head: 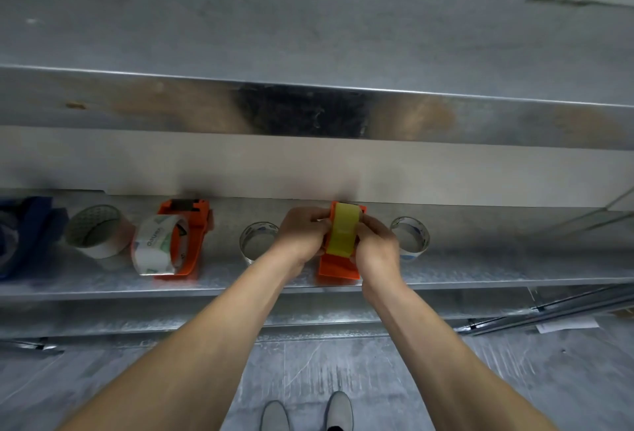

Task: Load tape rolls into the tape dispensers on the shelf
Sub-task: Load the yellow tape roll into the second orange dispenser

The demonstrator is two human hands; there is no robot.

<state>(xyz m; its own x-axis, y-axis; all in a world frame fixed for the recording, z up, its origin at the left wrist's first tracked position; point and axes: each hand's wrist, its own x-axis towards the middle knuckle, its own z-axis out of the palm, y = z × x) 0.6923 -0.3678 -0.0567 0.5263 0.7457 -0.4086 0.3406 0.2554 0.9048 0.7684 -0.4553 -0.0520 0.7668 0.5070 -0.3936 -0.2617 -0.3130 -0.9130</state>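
Yellow tape roll (pixel 341 231) seated upright in an orange tape dispenser (pixel 338 267) on the metal shelf (pixel 480 269); left hand (pixel 302 233) and right hand (pixel 375 247) grip the roll from either side, fingers curled round its edges; no lettering shows on it. To the left, a second orange dispenser (pixel 195 221) carries a printed roll (pixel 154 249), white with green marks, its writing too blurred to read. Two clear tape rolls stand loose on the shelf, one (pixel 258 242) just beside the left hand, one (pixel 410 238) beside the right; a pale roll (pixel 96 231) and a blue object (pixel 27 225) lie further left.
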